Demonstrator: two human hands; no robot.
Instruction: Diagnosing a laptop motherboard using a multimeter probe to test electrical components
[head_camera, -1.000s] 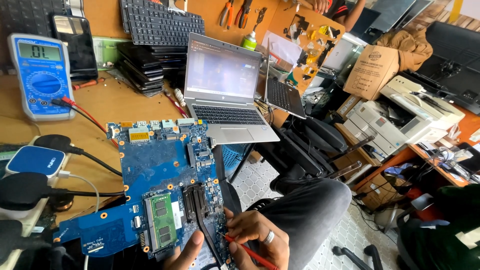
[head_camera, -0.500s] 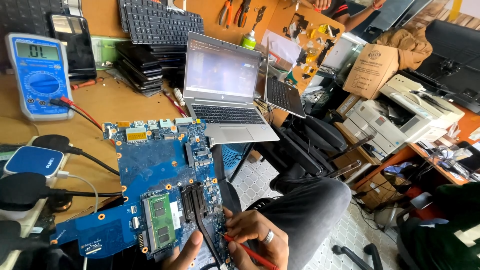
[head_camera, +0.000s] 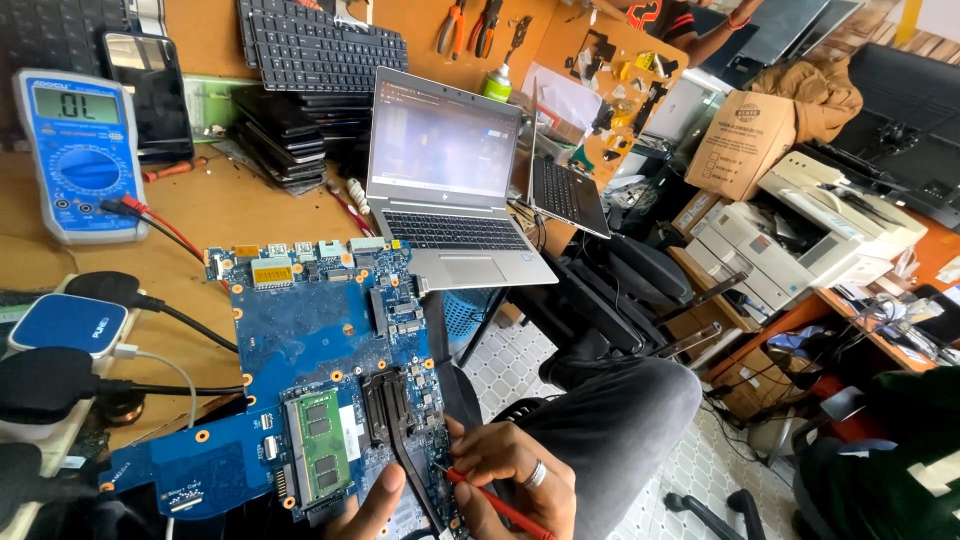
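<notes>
1. The right hand is curled closed around a thin red probe, pinching it like a pen. The probe's tip touches the lower edge of a blue circuit board, just left of the fingertips.
2. The left hand sits at the bottom edge of the view, just left of the right hand. Its thumb rests on the board's lower edge; the fingers are out of sight, so I cannot tell how far it is closed.
3. To probe well, it seems wise to keep the tip steady on one small contact, brace the board with the other hand, and avoid bridging neighbouring parts.
4. The board lies flat on a brown workbench, reaching up and left from both hands. It is blue with orange-ringed screw holes, a green memory stick and dark copper cooling pipes.
5. Farther up and left stands a blue meter; an open grey laptop sits above the hands.
</notes>
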